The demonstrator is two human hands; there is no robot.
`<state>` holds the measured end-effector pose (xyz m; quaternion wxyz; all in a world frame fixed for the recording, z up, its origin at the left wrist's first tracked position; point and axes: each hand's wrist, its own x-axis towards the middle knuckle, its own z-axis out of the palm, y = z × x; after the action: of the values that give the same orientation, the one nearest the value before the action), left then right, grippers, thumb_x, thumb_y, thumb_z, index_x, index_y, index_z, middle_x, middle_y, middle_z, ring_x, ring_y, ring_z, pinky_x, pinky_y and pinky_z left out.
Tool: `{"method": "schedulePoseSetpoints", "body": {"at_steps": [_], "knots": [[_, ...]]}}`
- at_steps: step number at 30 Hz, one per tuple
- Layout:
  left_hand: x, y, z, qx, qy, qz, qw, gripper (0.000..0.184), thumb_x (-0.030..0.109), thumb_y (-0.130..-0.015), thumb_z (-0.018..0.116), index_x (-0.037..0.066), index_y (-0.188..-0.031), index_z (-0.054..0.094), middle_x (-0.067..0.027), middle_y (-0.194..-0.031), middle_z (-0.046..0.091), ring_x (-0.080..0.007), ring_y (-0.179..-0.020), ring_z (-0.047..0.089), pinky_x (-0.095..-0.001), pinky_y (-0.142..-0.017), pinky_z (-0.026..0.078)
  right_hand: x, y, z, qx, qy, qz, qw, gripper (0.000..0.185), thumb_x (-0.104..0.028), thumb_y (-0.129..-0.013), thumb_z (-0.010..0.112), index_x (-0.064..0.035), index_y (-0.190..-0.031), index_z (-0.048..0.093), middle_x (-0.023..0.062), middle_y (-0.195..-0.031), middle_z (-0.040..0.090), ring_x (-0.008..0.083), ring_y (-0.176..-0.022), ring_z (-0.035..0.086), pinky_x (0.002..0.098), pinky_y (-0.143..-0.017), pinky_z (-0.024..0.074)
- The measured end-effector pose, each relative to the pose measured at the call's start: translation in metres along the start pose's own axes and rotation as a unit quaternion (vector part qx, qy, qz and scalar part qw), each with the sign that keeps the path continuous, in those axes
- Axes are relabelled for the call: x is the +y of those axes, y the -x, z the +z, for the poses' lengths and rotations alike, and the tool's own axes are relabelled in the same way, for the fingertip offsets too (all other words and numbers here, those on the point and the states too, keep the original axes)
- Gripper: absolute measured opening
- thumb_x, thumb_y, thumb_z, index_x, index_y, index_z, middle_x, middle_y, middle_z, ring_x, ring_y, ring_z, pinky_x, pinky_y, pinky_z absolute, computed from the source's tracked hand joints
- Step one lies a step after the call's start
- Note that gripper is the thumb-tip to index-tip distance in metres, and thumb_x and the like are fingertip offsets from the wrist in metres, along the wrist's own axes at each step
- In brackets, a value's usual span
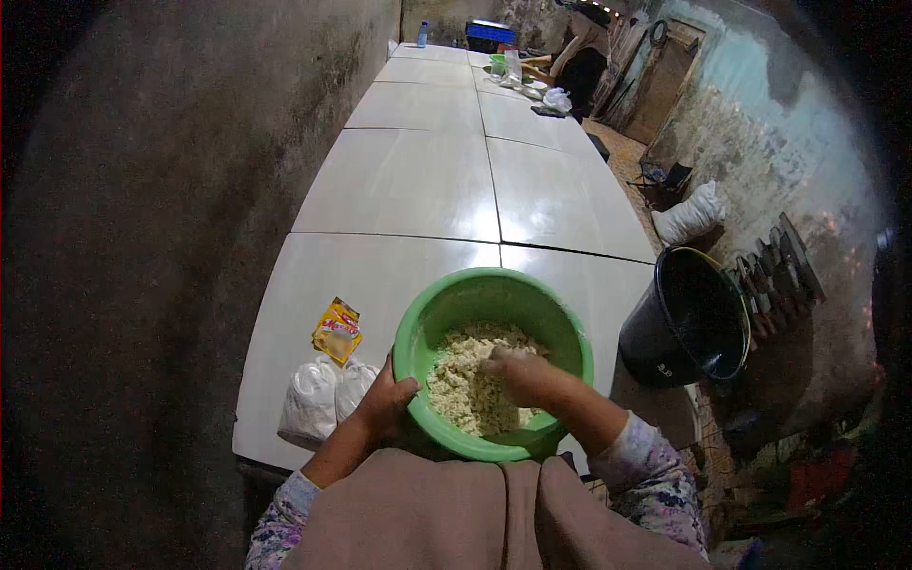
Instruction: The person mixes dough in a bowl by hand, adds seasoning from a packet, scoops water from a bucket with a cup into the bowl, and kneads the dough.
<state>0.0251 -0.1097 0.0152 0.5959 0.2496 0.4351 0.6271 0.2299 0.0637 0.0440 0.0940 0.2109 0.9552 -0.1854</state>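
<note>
A green plastic basin [411, 332] stands at the near edge of the table, with pale, crumbly dough [465, 385] inside. My left hand [384, 399] grips the basin's left rim, thumb over the edge and fingers hidden behind the outer wall. Inside the basin, my right hand [521, 376] is at the dough, blurred by motion, so its fingers cannot be made out. Left of my left hand lie plastic bags of white powder [312, 399] and a yellow sachet [337, 330].
A long white-tiled table [404, 180] runs away from me beside a wall. A black bucket [655, 328] stands close on the right. Farther back are a white sack [692, 214], a blue crate [489, 32], and a person [581, 57] at the far end.
</note>
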Motion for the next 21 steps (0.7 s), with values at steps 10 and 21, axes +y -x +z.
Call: {"method": "schedulePoseSetpoints", "body": {"at_steps": [10, 21], "knots": [[-0.004, -0.005, -0.009, 0.000, -0.087, 0.021, 0.996, 0.080, 0.010, -0.075, 0.054, 0.006, -0.146, 0.018, -0.0136, -0.126, 0.045, -0.0224, -0.111, 0.050, -0.0351, -0.094, 0.045, -0.014, 0.009, -0.061, 0.089, 0.097, 0.071, 0.989, 0.018, -0.012, -0.086, 0.055, -0.0040, -0.101, 0.058, 0.0196, -0.078, 0.064, 0.0381, -0.075, 0.065, 0.0477, -0.065, 0.0508], [-0.003, -0.006, -0.010, 0.000, -0.107, 0.020, 0.994, 0.079, 0.009, -0.075, 0.054, 0.007, -0.146, 0.018, -0.0140, -0.124, 0.046, -0.0224, -0.108, 0.051, -0.0347, -0.090, 0.047, -0.026, 0.018, -0.066, 0.113, 0.067, 0.092, 0.987, 0.028, -0.027, -0.087, 0.059, -0.0042, -0.103, 0.054, 0.0189, -0.077, 0.063, 0.0395, -0.073, 0.063, 0.0478, -0.065, 0.0495]]}}
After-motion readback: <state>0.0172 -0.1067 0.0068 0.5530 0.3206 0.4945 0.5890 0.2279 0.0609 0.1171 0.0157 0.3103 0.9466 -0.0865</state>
